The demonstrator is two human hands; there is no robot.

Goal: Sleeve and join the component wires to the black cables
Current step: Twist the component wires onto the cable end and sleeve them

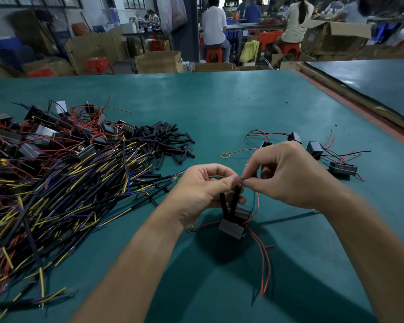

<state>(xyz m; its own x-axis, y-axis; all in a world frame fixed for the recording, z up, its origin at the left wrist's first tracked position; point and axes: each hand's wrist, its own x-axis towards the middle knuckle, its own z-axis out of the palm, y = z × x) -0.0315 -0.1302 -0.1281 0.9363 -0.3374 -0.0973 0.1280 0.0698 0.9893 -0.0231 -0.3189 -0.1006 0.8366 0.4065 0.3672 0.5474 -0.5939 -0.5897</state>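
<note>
A dark grey box component (231,226) sits over the green worktop (243,108). Two black sleeved leads (224,203) rise from it to the left hand (203,192), which pinches them; the right hand (289,176) pinches the wire ends (241,181). Red wires (264,259) trail below.

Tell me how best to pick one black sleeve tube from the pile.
Pinch one at the right edge of the pile, such as this sleeve tube, across its middle from above: it lies flat on the mat, clear of the tangle.

The pinched wire ends (240,181) are too small to make out.
</note>
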